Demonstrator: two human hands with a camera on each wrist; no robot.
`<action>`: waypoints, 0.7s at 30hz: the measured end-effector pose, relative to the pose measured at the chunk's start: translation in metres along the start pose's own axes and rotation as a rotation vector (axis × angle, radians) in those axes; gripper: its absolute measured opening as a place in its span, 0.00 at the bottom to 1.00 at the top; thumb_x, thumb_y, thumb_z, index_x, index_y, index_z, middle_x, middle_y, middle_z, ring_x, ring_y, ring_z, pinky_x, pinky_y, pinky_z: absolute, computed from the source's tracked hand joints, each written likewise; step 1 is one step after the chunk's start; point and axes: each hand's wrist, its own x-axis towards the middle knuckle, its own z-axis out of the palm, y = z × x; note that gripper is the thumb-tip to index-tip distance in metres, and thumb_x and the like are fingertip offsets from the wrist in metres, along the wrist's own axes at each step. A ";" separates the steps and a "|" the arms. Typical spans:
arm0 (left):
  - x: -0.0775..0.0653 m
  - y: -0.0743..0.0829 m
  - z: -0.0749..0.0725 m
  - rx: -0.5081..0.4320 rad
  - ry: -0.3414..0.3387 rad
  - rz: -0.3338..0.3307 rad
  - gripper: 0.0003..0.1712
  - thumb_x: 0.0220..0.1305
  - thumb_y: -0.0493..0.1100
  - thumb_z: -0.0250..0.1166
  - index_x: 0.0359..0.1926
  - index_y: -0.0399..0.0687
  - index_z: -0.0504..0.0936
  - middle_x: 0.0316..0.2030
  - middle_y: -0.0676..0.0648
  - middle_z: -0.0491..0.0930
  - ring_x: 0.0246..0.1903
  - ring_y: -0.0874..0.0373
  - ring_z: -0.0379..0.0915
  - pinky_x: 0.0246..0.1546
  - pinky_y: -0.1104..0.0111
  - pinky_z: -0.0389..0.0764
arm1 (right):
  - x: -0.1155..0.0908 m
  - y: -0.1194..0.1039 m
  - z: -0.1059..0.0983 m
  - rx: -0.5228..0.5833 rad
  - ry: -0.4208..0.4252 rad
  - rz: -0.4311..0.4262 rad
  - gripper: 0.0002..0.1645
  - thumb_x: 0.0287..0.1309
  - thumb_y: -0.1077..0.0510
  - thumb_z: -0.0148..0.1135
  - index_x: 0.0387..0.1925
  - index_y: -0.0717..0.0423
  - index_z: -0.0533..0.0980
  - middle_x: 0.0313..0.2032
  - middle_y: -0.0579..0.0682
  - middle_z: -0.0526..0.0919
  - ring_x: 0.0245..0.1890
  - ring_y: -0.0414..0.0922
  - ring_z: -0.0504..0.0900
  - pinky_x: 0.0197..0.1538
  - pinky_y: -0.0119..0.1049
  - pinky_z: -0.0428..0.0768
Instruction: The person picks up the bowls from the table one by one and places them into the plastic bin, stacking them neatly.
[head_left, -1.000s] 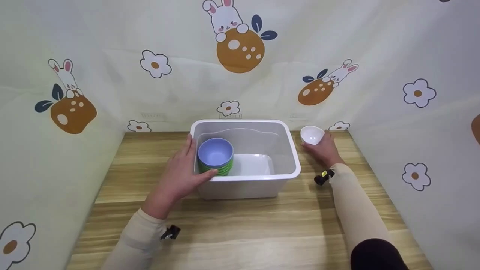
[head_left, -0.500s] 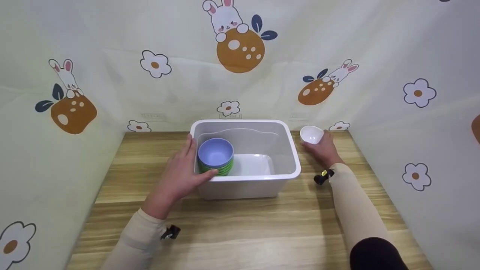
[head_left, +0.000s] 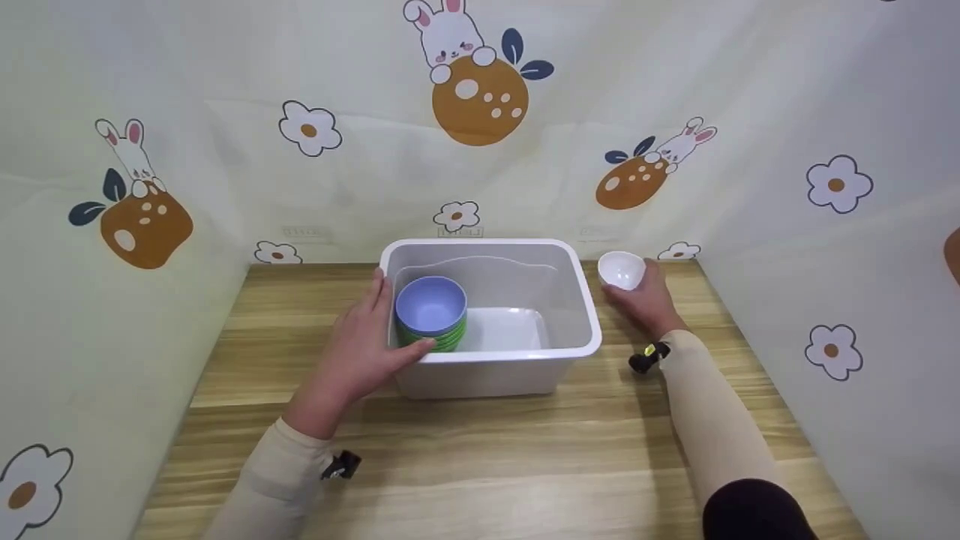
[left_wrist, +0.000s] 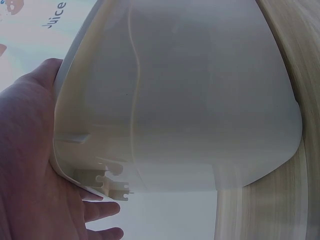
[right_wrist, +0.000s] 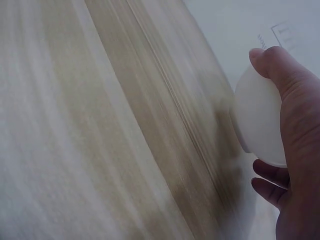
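A white plastic tub point(head_left: 480, 375) stands mid-table. My left hand point(head_left: 360, 345) rests at its near left corner, thumb across the front rim and the other fingers extended along the left rim. In the left wrist view, that hand point(left_wrist: 30, 145) lies against the tub's rim with spread fingers. A small white bowl point(head_left: 621, 268) is to the right of the tub. It is pinched by my right hand point(head_left: 646, 300) between thumb and fingers at its sides. The right wrist view gives the bowl's pale outer wall point(right_wrist: 257, 117) within that grip; its inside is hidden there.
Inside the tub's left part is a stack of green bowls point(head_left: 450, 341) topped by a blue bowl point(head_left: 431, 306). A wooden table point(head_left: 480, 465) bears everything. Printed cloth point(head_left: 360, 195) with rabbits and flowers encloses the back and sides.
My right hand and the white bowl have shifted very slightly left. My left hand, the tub and the stacked bowls stay in place.
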 end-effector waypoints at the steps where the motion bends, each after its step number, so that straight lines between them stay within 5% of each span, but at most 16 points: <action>1: 0.000 0.000 0.000 0.002 -0.002 -0.003 0.74 0.63 0.79 0.71 0.88 0.35 0.49 0.88 0.34 0.44 0.79 0.25 0.59 0.77 0.31 0.62 | 0.000 -0.001 0.000 0.004 -0.002 0.001 0.64 0.58 0.47 0.84 0.80 0.71 0.55 0.70 0.71 0.66 0.67 0.63 0.73 0.75 0.57 0.71; 21: 0.000 0.003 -0.002 0.014 -0.023 -0.027 0.78 0.60 0.85 0.67 0.90 0.38 0.47 0.89 0.37 0.41 0.80 0.27 0.57 0.77 0.31 0.61 | -0.022 -0.006 0.000 0.099 -0.094 -0.048 0.60 0.56 0.49 0.88 0.80 0.62 0.62 0.69 0.64 0.67 0.66 0.59 0.71 0.73 0.56 0.69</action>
